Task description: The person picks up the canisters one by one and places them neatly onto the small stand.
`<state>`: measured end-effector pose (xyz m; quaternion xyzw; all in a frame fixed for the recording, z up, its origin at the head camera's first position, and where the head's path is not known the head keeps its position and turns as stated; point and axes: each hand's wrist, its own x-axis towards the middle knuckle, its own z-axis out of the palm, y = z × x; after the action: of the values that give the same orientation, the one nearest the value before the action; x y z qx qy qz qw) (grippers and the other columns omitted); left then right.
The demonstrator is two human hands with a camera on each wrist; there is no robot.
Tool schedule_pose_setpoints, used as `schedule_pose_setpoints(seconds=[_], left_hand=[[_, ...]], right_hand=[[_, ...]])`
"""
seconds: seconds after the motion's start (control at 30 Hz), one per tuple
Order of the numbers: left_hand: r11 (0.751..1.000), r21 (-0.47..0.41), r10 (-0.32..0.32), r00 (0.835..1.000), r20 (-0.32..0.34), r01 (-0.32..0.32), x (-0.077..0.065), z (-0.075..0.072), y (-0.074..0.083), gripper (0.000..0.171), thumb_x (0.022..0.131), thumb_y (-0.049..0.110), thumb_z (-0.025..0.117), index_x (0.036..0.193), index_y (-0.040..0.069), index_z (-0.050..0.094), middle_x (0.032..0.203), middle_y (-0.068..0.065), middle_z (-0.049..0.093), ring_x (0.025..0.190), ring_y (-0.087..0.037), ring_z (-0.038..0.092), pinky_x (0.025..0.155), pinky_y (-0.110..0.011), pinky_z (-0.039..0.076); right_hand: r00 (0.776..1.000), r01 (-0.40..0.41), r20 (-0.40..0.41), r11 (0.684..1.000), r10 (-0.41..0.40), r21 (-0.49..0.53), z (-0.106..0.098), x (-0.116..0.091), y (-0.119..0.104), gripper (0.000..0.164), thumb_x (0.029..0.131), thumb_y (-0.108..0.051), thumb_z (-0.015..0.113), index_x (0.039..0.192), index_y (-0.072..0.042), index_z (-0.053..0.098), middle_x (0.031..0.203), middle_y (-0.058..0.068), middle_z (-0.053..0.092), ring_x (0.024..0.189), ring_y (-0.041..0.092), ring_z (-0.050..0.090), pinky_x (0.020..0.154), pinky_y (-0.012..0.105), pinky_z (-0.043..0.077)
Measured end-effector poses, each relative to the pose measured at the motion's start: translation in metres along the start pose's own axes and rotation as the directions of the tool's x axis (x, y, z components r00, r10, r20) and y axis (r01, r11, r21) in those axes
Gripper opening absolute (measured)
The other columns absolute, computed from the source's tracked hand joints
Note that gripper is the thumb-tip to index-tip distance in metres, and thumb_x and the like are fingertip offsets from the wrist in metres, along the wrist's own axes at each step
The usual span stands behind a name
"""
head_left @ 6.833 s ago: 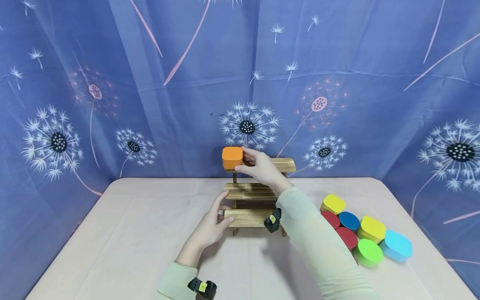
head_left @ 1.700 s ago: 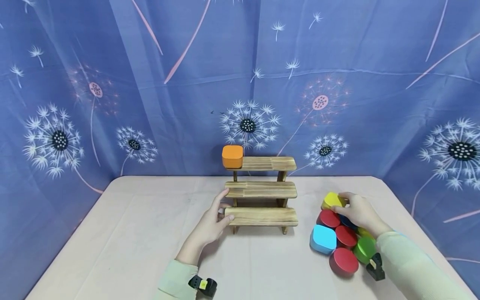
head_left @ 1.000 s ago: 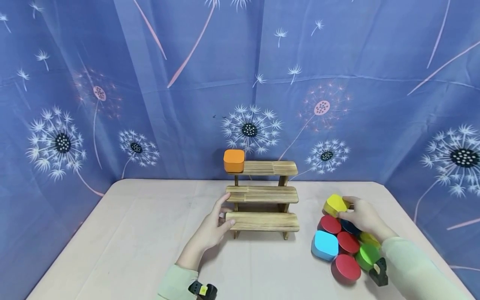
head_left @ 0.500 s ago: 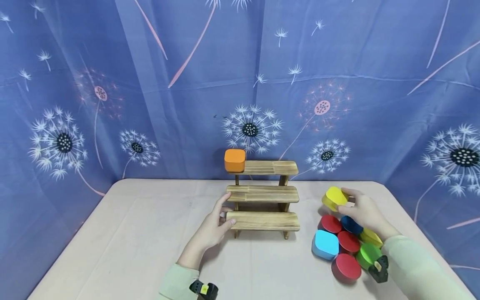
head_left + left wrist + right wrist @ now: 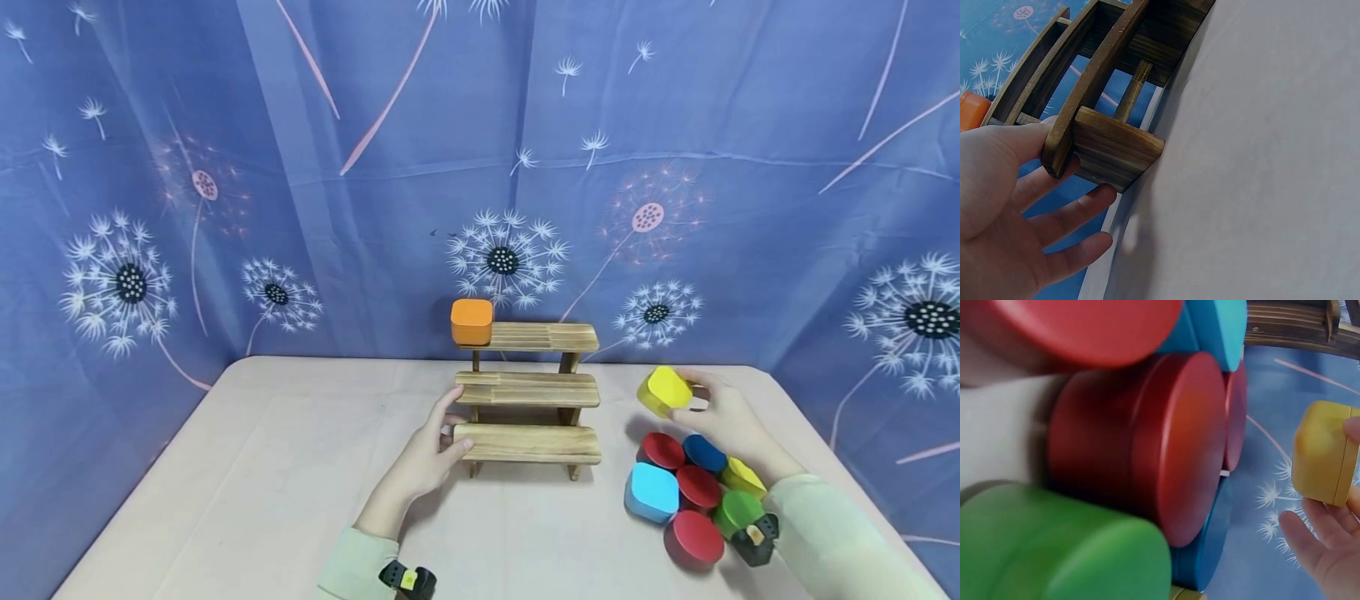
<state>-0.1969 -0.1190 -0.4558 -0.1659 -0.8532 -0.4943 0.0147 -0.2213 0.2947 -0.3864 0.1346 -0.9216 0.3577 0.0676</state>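
My right hand (image 5: 723, 417) pinches a yellow rounded-square tin (image 5: 665, 392) by its right side, thumb in front and fingers behind. The tin hangs over the table's back right, beyond the other tins. In the right wrist view, a seam runs round this yellow tin (image 5: 1322, 453). At the left end of a three-step wooden stand (image 5: 527, 442), my left hand (image 5: 420, 454) grips the lowest step between thumb and fingers. The left wrist view has the thumb on the step's edge (image 5: 1094, 87) and the other fingers spread beside the leg. An orange rounded-square tin (image 5: 472, 322) sits at the top step's left end.
Right of the stand, several tins cluster: red (image 5: 694, 537), light blue (image 5: 652, 492), dark blue (image 5: 705, 452), green (image 5: 738, 512) and yellow (image 5: 742, 477). A blue dandelion-print curtain (image 5: 360, 275) borders the pale tabletop (image 5: 300, 467) behind and at the sides.
The right hand left the orange tin on the top step, went to the cluster and lifted the yellow tin up off the table. My left hand stayed on the stand.
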Motion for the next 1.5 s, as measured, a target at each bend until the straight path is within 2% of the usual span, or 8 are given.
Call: schedule_pose_setpoints(seconds=[0.2,0.47,0.97,1.07,1.27,1.5], left_hand=[[1.0,-0.001,-0.006,1.0,0.005,0.006,-0.001,0.0,-0.001,0.074,0.092,0.017,0.061,0.15,0.032,0.016,0.117,-0.01,0.06,0.081,-0.012,0.056,0.077,-0.028,0.048],[1.0,-0.005,-0.018,1.0,0.011,0.018,-0.001,0.0,0.001,0.075,0.092,0.014,0.061,0.149,0.034,0.016,0.118,-0.009,0.06,0.083,-0.012,0.057,0.08,-0.029,0.049],[1.0,-0.022,-0.012,1.0,-0.007,0.012,-0.001,0.001,0.001,0.076,0.091,0.013,0.062,0.149,0.033,0.018,0.116,-0.01,0.061,0.082,-0.013,0.057,0.078,-0.028,0.049],[1.0,-0.02,-0.009,1.0,-0.009,0.009,-0.001,0.001,0.001,0.076,0.091,0.013,0.062,0.149,0.032,0.018,0.116,-0.009,0.061,0.082,-0.013,0.058,0.079,-0.029,0.049],[1.0,-0.016,-0.009,1.0,-0.001,0.009,-0.001,0.0,0.001,0.075,0.092,0.015,0.061,0.15,0.032,0.016,0.119,-0.009,0.06,0.084,-0.013,0.057,0.079,-0.029,0.048],[1.0,-0.02,-0.019,1.0,0.005,0.019,-0.001,0.0,0.001,0.076,0.092,0.014,0.061,0.15,0.033,0.015,0.119,-0.008,0.06,0.083,-0.012,0.056,0.079,-0.028,0.048]], right_hand=[[1.0,-0.013,0.01,0.999,0.013,0.051,0.001,-0.001,-0.005,0.06,0.083,-0.009,0.067,0.133,0.01,0.039,0.126,0.026,0.047,0.11,0.043,0.05,0.078,0.012,0.046],[0.995,-0.096,0.041,0.991,0.092,0.091,0.0,-0.001,-0.017,0.062,0.085,-0.013,0.065,0.136,0.006,0.034,0.13,0.023,0.043,0.115,0.043,0.051,0.076,0.01,0.045],[0.995,-0.095,-0.004,0.984,0.097,0.148,0.001,0.0,-0.035,0.059,0.089,-0.016,0.062,0.138,-0.001,0.033,0.133,0.019,0.042,0.113,0.034,0.048,0.076,0.014,0.047],[0.996,-0.081,-0.013,0.982,0.085,0.17,0.002,0.002,-0.04,0.059,0.09,-0.018,0.062,0.139,-0.002,0.033,0.133,0.018,0.042,0.111,0.028,0.049,0.075,0.016,0.048],[0.998,-0.038,-0.035,0.976,0.047,0.216,0.004,0.009,-0.049,0.061,0.09,-0.018,0.063,0.141,-0.003,0.034,0.136,0.017,0.042,0.098,-0.004,0.052,0.076,0.015,0.05],[0.998,-0.035,-0.04,0.966,0.047,0.255,0.007,0.013,-0.056,0.066,0.091,-0.021,0.064,0.146,-0.008,0.031,0.141,0.016,0.04,0.106,0.0,0.052,0.078,0.012,0.049]])
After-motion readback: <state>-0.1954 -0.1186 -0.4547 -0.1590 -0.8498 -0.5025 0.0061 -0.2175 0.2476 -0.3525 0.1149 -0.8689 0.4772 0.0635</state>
